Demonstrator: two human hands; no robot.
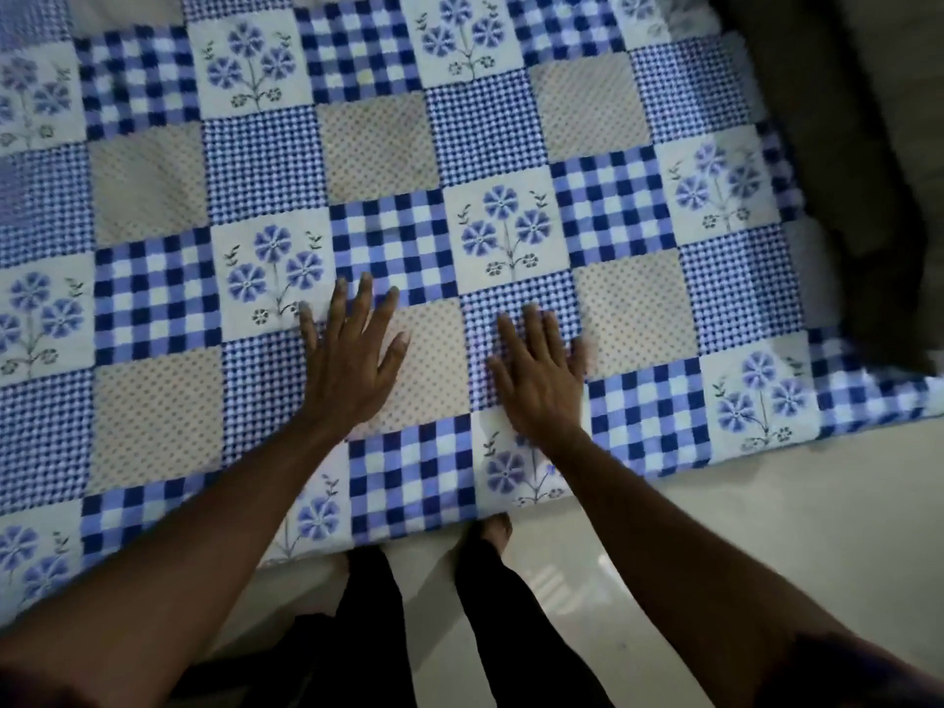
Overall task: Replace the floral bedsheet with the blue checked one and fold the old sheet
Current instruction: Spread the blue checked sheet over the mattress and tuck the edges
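The blue checked sheet [388, 145], a patchwork of blue gingham, dotted beige and blue flower squares, lies spread flat over the bed and fills most of the view. Its near edge hangs over the bedside by my feet. My left hand [347, 360] rests palm down on it near the front edge, fingers spread and holding nothing. A little to the right, my right hand [541, 370] also lies flat on the sheet, fingers apart. The floral bedsheet is not in view.
Pale glossy floor [766, 528] runs along the bed's near side and right. My legs in dark trousers and bare feet [493, 534] stand at the bed's edge. A dark shadowed object [843, 145] sits beyond the sheet's right edge.
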